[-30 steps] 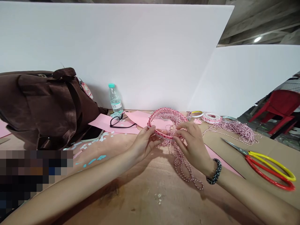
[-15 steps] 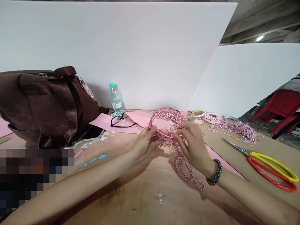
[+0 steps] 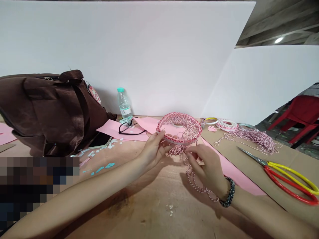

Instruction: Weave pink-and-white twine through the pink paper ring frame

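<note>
My left hand [image 3: 156, 146] grips the near left rim of a hoop [image 3: 183, 141] wrapped and strung with red-and-white twisted cord, thumb on top and fingers beneath. The strands fan across the hoop in a curved web. Just below its right side, my right hand [image 3: 208, 164] is closed in a pinch on the cord [image 3: 196, 186], though the fingertips partly hide the hold. Loose loops of this cord trail onto the table under my right hand. A small bunch of it [image 3: 178, 151] lies beneath the hoop. A dark beaded bracelet circles my right wrist.
Scissors [image 3: 266, 164] with red and yellow handles lie at right on brown board. Behind them are a cord pile [image 3: 261, 139], a wrapped ring [image 3: 226, 124] and a tape roll [image 3: 210, 120]. Glasses [image 3: 132, 132], a bottle [image 3: 124, 104] and a brown bag [image 3: 54, 113] stand left.
My right hand has moved down and away from the hoop's rim, fingers still pinched. The hoop has tilted so its strung inside shows more. My left hand keeps its grip.
</note>
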Motion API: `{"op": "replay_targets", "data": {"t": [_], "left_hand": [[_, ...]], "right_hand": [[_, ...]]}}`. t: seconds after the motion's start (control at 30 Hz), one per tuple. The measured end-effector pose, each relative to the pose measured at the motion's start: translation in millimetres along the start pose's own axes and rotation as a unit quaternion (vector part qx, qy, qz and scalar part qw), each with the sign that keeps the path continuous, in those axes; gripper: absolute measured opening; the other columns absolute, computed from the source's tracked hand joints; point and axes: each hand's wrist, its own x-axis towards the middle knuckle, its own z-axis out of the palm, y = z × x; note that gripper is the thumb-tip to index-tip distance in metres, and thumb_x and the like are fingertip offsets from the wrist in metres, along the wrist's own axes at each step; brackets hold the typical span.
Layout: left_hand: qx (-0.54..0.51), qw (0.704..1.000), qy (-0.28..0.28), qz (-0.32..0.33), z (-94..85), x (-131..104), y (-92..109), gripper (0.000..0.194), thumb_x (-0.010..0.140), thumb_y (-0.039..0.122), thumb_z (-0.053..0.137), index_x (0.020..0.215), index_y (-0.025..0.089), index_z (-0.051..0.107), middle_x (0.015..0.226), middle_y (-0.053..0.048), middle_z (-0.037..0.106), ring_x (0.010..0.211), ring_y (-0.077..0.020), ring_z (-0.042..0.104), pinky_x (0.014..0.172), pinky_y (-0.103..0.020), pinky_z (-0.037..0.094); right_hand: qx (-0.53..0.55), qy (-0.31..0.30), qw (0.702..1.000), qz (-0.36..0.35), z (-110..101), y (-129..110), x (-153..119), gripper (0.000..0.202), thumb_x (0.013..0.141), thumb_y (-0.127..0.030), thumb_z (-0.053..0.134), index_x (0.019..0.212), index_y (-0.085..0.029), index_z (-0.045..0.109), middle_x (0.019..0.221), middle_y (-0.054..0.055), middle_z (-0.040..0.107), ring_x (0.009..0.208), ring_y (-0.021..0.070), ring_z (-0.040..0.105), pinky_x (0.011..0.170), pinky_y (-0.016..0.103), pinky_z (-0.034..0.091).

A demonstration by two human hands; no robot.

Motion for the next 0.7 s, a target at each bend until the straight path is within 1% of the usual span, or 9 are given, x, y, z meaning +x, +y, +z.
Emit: {"op": "replay_targets", "data": {"t": [0.07, 0.13, 0.2, 0.27, 0.37, 0.5, 0.57, 0.63, 0.7], "left_hand": [[-0.006, 1.000, 0.002, 0.013, 0.3, 0, 1, 0.008, 0.088, 0.014, 0.052, 0.082, 0.012, 0.055, 0.074, -0.005, 0.067, 0.068, -0.0134, 0.066, 0.068, -0.027, 0.058], [-0.014, 1.000, 0.004, 0.013, 0.7, 0, 1, 0.006, 0.088, 0.014, 0.052, 0.083, 0.013, 0.056, 0.074, -0.004, 0.068, 0.067, -0.0126, 0.066, 0.069, -0.027, 0.058], [-0.024, 1.000, 0.004, 0.001, 0.7, 0, 1, 0.006, 0.088, 0.014, 0.052, 0.084, 0.013, 0.056, 0.075, -0.004, 0.068, 0.067, -0.0120, 0.066, 0.070, -0.027, 0.058], [-0.031, 1.000, 0.005, -0.006, 0.2, 1, 0, 0.006, 0.088, 0.013, 0.052, 0.084, 0.013, 0.057, 0.075, -0.004, 0.068, 0.066, -0.0120, 0.066, 0.068, -0.026, 0.059], [-0.039, 0.999, 0.007, -0.005, -2.0, 3, -1, 0.009, 0.089, 0.013, 0.050, 0.084, 0.012, 0.057, 0.075, -0.004, 0.067, 0.068, -0.0129, 0.066, 0.066, -0.026, 0.059], [-0.049, 0.999, 0.002, -0.017, -6.4, 8, -1, 0.011, 0.089, 0.014, 0.051, 0.081, 0.012, 0.058, 0.072, -0.004, 0.066, 0.066, -0.0125, 0.066, 0.067, -0.027, 0.060], [-0.058, 0.998, 0.010, -0.032, -8.1, 11, 1, 0.011, 0.090, 0.015, 0.051, 0.081, 0.011, 0.057, 0.069, -0.003, 0.066, 0.063, -0.0114, 0.065, 0.068, -0.027, 0.060], [-0.070, 0.996, 0.035, -0.043, -9.1, 15, 4, 0.013, 0.091, 0.015, 0.048, 0.083, 0.011, 0.057, 0.068, -0.002, 0.065, 0.062, -0.0107, 0.065, 0.070, -0.028, 0.060], [-0.074, 0.995, 0.057, -0.047, -9.7, 20, 7, 0.015, 0.093, 0.016, 0.045, 0.085, 0.011, 0.057, 0.070, -0.004, 0.066, 0.063, -0.0113, 0.066, 0.071, -0.028, 0.060]], "right_hand": [[0.044, -0.089, 0.990, 0.104, 6, -6, -4, 0.016, 0.089, -0.031, 0.052, 0.097, -0.023, 0.063, 0.061, -0.001, 0.060, 0.054, 0.0157, 0.054, 0.053, 0.029, 0.038], [0.092, -0.125, 0.969, 0.190, 14, -11, -4, 0.025, 0.088, -0.036, 0.053, 0.108, -0.024, 0.061, 0.058, -0.003, 0.060, 0.052, 0.0159, 0.055, 0.051, 0.028, 0.037], [0.141, -0.101, 0.954, 0.244, 23, -14, 0, 0.027, 0.085, -0.038, 0.056, 0.105, -0.021, 0.062, 0.057, -0.003, 0.058, 0.052, 0.0166, 0.054, 0.051, 0.027, 0.037], [0.193, -0.053, 0.939, 0.281, 31, -15, 6, 0.022, 0.082, -0.039, 0.059, 0.089, -0.018, 0.062, 0.056, -0.003, 0.054, 0.052, 0.0158, 0.051, 0.050, 0.027, 0.036], [0.288, -0.017, 0.911, 0.296, 38, -16, 15, 0.024, 0.081, -0.039, 0.058, 0.069, -0.018, 0.057, 0.057, -0.002, 0.051, 0.053, 0.0142, 0.046, 0.049, 0.026, 0.035], [0.376, -0.036, 0.870, 0.316, 43, -27, 10, 0.028, 0.082, -0.038, 0.056, 0.061, -0.018, 0.054, 0.057, -0.001, 0.047, 0.053, 0.0119, 0.040, 0.046, 0.024, 0.033], [0.406, -0.079, 0.846, 0.337, 45, -39, -5, 0.030, 0.081, -0.036, 0.057, 0.057, -0.018, 0.050, 0.055, -0.002, 0.043, 0.050, 0.0107, 0.038, 0.043, 0.023, 0.032], [0.433, -0.144, 0.818, 0.350, 43, -53, -24, 0.033, 0.082, -0.036, 0.055, 0.055, -0.019, 0.047, 0.051, -0.004, 0.037, 0.046, 0.0095, 0.037, 0.041, 0.022, 0.031], [0.423, -0.247, 0.822, 0.290, 36, -65, -43, 0.032, 0.085, -0.040, 0.054, 0.060, -0.019, 0.053, 0.053, -0.003, 0.044, 0.048, 0.0111, 0.046, 0.044, 0.023, 0.037]]}}
